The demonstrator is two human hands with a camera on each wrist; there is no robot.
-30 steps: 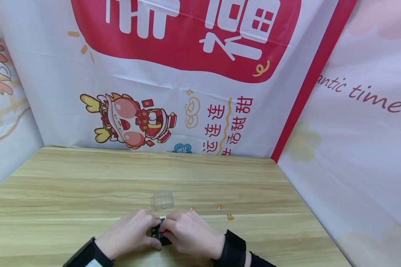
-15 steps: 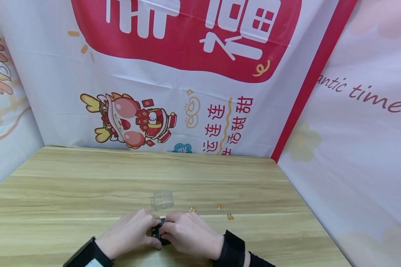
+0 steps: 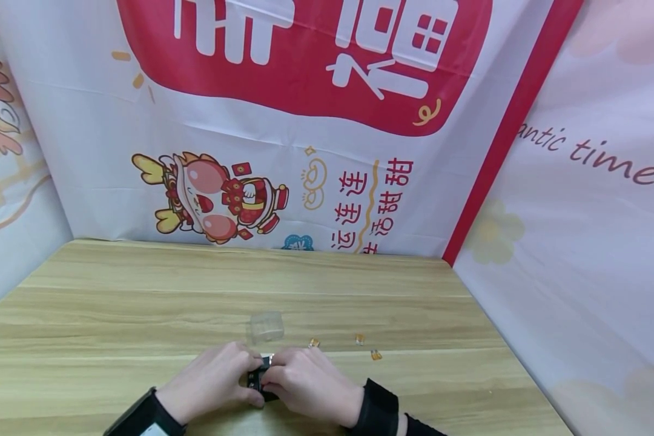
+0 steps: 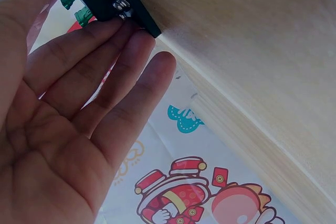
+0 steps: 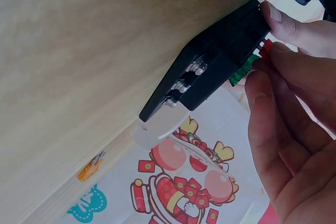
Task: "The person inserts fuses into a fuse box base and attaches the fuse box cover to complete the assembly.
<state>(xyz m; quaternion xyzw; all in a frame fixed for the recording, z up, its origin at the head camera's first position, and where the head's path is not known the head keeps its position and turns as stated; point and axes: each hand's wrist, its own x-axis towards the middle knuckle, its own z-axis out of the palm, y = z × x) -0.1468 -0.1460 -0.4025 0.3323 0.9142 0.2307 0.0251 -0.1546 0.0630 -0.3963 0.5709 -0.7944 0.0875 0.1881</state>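
A black fuse block [image 5: 223, 61] with metal screw terminals [image 5: 181, 85] along one side stands on the table between my hands. My left hand [image 3: 212, 380] holds it at both ends, thumb at the near end and fingers at the far one. Green blade fuses [image 4: 83, 16] sit in its top. With thumb and fingers, my right hand [image 3: 316, 383] pinches a small red blade fuse [image 5: 267, 49] at the block's top. Metal prongs show between that fuse and the block; how deep they sit I cannot tell.
Beyond the hands lies a clear plastic cover [image 3: 267, 327]. Orange blade fuses lie to the right: one [image 3: 313, 343] close to my right hand, another [image 3: 360, 340] farther off, a third [image 3: 376, 355] rightmost. A printed cloth [image 3: 305, 200] hangs behind the table [image 3: 142, 297].
My right hand's fingers have shifted slightly on the block, and a shiny spot now shows at its far end. My left hand and the loose things have kept their places.
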